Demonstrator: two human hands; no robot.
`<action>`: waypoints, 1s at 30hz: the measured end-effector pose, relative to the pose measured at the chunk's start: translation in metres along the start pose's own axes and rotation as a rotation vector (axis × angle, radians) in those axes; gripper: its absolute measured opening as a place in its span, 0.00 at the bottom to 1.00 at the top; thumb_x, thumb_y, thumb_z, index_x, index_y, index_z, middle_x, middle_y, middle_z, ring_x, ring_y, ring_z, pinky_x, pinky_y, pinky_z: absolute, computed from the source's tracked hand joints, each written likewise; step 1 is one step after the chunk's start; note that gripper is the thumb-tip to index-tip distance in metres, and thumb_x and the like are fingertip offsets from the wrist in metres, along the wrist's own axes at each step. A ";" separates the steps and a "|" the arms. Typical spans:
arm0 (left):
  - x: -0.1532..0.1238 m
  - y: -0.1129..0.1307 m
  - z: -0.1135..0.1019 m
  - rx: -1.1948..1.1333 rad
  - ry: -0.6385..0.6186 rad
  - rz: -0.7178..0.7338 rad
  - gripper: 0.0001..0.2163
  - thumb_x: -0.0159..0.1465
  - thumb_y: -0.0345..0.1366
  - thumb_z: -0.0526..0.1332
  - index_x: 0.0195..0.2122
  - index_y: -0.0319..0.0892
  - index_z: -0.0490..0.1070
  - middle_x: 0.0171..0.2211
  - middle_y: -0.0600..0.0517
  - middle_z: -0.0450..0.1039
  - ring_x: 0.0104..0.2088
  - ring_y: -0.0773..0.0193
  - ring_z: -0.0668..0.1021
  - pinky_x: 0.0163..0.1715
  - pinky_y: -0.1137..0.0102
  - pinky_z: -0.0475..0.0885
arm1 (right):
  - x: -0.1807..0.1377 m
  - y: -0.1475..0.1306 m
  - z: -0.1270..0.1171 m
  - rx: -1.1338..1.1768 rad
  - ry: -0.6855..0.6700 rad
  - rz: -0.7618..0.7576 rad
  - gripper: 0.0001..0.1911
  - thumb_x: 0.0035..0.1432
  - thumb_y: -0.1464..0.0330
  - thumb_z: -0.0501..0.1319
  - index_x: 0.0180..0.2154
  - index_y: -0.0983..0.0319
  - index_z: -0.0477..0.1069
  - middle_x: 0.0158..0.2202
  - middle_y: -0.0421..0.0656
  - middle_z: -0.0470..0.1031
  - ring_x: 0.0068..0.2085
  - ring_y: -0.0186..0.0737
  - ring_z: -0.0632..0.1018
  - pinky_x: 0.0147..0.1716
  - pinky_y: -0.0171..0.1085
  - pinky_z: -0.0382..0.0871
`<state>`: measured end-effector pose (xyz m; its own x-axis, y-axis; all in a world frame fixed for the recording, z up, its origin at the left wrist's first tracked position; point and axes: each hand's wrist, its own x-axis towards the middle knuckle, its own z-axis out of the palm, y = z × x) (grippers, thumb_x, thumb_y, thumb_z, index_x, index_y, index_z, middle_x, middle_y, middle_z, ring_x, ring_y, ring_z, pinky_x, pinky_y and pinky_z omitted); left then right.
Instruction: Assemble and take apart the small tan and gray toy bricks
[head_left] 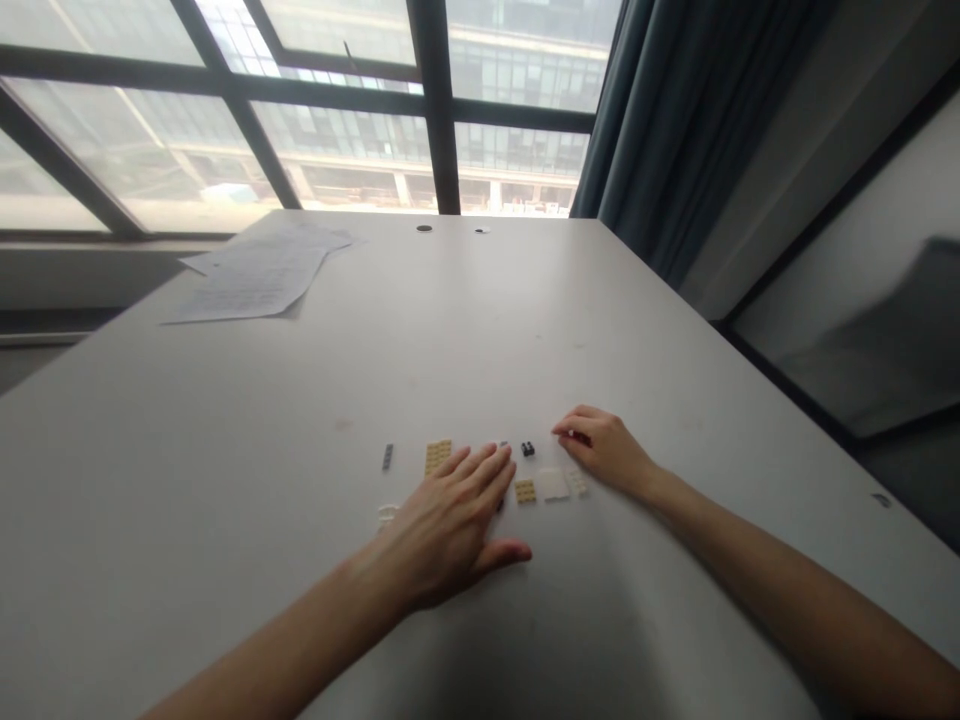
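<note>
Left hand lies flat, open, beside a studded tan plate on the smooth counter; right hand curls, its grasp unclear.

This looks like an office meeting room. A wide white table fills it, with printed papers at 11 o'clock. Tall dark-framed windows at 12 o'clock face office blocks, and a grey-blue curtain hangs at 1 o'clock.
</note>
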<state>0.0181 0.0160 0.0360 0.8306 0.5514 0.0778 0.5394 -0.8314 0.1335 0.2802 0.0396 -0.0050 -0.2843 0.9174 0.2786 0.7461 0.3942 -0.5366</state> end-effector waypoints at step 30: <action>-0.052 -0.048 -0.033 -0.073 0.403 -0.161 0.14 0.66 0.38 0.55 0.53 0.44 0.68 0.53 0.47 0.70 0.53 0.54 0.72 0.52 0.58 0.68 | -0.009 0.000 -0.017 0.063 0.024 0.052 0.10 0.58 0.69 0.61 0.43 0.61 0.73 0.37 0.43 0.74 0.33 0.36 0.74 0.33 0.35 0.70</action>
<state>-0.0552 0.0293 0.0582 0.6089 0.6685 0.4271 0.6343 -0.7336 0.2439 0.2927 0.0299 0.0058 -0.2310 0.9354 0.2679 0.7196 0.3495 -0.6000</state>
